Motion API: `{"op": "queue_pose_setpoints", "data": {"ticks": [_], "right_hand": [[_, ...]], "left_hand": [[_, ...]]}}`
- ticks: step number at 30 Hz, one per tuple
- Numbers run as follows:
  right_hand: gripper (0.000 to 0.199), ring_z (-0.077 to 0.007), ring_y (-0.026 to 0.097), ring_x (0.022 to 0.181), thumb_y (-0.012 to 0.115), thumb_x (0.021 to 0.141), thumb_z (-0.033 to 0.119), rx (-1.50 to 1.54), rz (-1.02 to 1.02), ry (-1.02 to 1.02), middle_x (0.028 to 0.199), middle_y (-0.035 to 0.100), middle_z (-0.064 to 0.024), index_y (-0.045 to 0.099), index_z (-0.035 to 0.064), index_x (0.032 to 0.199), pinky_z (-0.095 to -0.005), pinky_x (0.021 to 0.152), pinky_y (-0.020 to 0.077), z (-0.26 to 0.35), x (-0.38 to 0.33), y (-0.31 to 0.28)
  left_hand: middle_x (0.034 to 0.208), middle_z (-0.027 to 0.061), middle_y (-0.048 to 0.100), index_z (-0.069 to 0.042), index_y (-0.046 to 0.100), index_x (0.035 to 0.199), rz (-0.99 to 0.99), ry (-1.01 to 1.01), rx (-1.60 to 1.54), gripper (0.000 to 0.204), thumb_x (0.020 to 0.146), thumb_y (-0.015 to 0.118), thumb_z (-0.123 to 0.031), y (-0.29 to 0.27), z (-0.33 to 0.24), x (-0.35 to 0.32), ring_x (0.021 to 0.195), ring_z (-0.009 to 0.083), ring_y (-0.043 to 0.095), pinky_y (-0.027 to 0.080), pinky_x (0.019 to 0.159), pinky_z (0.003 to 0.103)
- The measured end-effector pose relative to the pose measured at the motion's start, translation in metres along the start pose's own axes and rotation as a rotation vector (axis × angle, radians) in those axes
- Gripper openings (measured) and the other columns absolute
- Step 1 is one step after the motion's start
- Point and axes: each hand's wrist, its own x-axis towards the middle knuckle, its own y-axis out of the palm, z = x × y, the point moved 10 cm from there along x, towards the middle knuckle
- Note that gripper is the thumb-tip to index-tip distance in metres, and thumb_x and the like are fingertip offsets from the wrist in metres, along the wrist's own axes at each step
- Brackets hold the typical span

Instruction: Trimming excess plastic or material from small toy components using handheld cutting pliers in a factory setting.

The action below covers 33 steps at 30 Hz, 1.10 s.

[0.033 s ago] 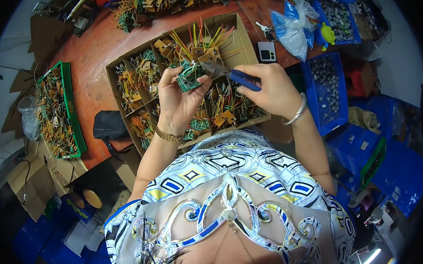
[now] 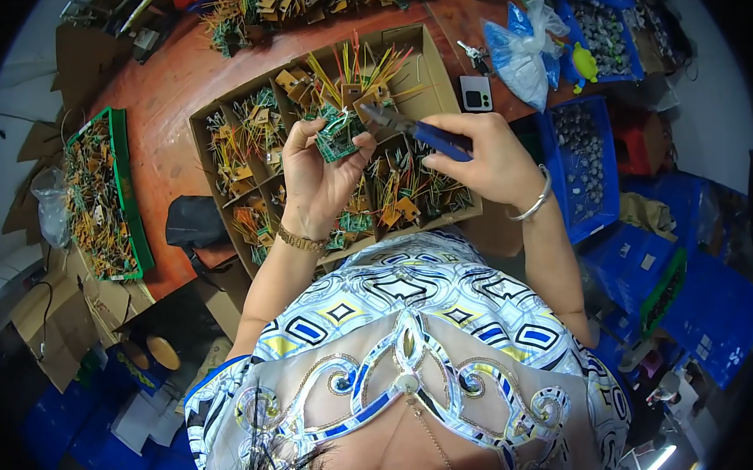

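Observation:
Between the thumb and fingers of my left hand point(image 2: 312, 177) is a small green circuit board point(image 2: 339, 136), tilted above the cardboard box. White wire or a connector shows at its upper edge. My right hand point(image 2: 493, 156) is closed around the blue handles of a pair of pliers point(image 2: 441, 140). Their grey jaws point left, just beside the board's upper right corner, and look slightly parted. Whether they touch the board I cannot tell. Below both hands, the divided cardboard box point(image 2: 435, 49) holds many brown and green boards with yellow, orange and red wires.
On the red table point(image 2: 160, 85), a green crate point(image 2: 123, 197) of boards stands left and more boards point(image 2: 296, 5) are heaped at the back. A phone point(image 2: 475, 93), a blue-and-white plastic bag point(image 2: 525, 57) and a blue bin point(image 2: 581, 165) of small grey parts lie right. A black bag point(image 2: 197, 221) sits left of the box.
The pliers and my right hand have shifted slightly to the right, and the jaws sit a little farther from the board. My left hand and the board stay nearly still.

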Motion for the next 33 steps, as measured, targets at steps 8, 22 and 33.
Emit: {"op": "queue_pose_setpoints", "data": {"ticks": [8,22,33], "right_hand": [[0.024,-0.0090,0.061,0.070,0.075,0.077,0.012,0.366,-0.578,0.037,0.079,0.062,-0.0050,0.056,0.0021,0.089,-0.0265,0.066,0.0502,-0.028,0.016,0.028],[0.014,-0.0059,0.054,0.069,0.070,0.082,0.006,0.271,-0.610,0.008,0.078,0.060,0.0015,0.059,0.0022,0.089,-0.0213,0.064,0.0451,-0.051,0.013,-0.027],[0.035,-0.0328,0.059,0.083,0.066,0.071,-0.001,-0.598,-0.307,-0.089,0.087,0.059,-0.0137,0.060,-0.0001,0.105,-0.0422,0.072,0.0473,0.066,-0.009,-0.021]], "left_hand": [[0.116,0.0059,0.052,-0.015,0.034,0.135,0.020,0.466,0.730,0.063,0.076,0.050,-0.002,0.022,-0.006,-0.010,0.096,0.0152,0.054,0.042,0.088,0.032],[0.102,0.0051,0.054,-0.011,0.039,0.128,0.095,0.786,0.939,0.063,0.069,0.049,0.008,0.033,-0.059,-0.005,0.086,0.0130,0.054,0.047,0.073,0.024],[0.117,0.0053,0.044,-0.007,0.036,0.129,0.352,1.038,1.221,0.063,0.070,0.052,0.007,0.056,-0.035,-0.030,0.102,0.0130,0.049,0.043,0.089,0.026]]}}
